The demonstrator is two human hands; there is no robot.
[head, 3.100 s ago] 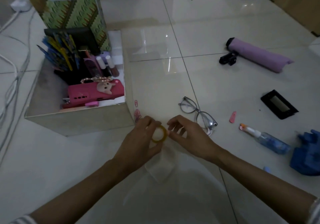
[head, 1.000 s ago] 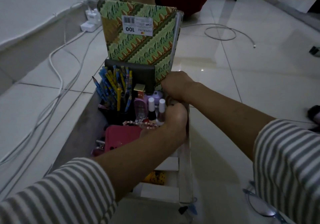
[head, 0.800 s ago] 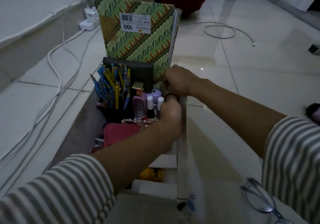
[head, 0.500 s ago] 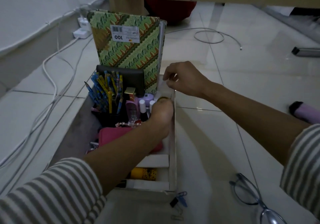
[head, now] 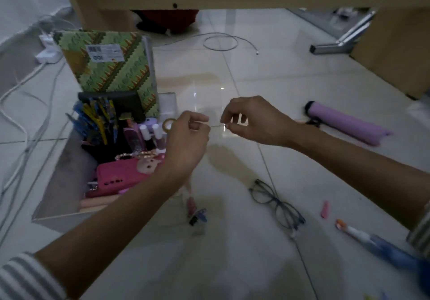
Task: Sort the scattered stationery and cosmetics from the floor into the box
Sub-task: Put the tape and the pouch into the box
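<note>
1. Plastic, clear and open-topped, the box (head: 59,174) sits on the tiled floor (head: 232,265) at the left and is already well filled.
2. Upright at its far end stands a green batik-patterned notebook (head: 109,67). In front of it is a black holder packed with pens (head: 97,120), and nearest the camera lies a pink phone case (head: 121,176).
3. Well apart on the right lies a folded purple umbrella (head: 344,123), not yet collected.
4. The left hand (head: 186,141) hovers over the box's right wall, fingers curled and thumb meeting forefinger. The right hand (head: 253,120) hangs near it over bare tile, its fingertips likewise drawn together. In this dim, blurred view I cannot tell whether either hand pinches anything.
5. A blue spray bottle (head: 377,244) with an orange tip and a pair of spectacles (head: 277,204) lie on the floor near the right forearm, both waiting to be picked up.
6. Small nail-polish bottles (head: 149,131) stand in the middle of the box. A yellowish tape roll (head: 169,123) rests inside at the far right corner, just beyond the left hand.
7. Binder clips (head: 197,216) lie just outside the box's near corner, and a small pink piece (head: 324,209) lies beyond the spectacles.
8. By this layout the sorting looks well past halfway, with a handful of loose items left on the floor.
</note>
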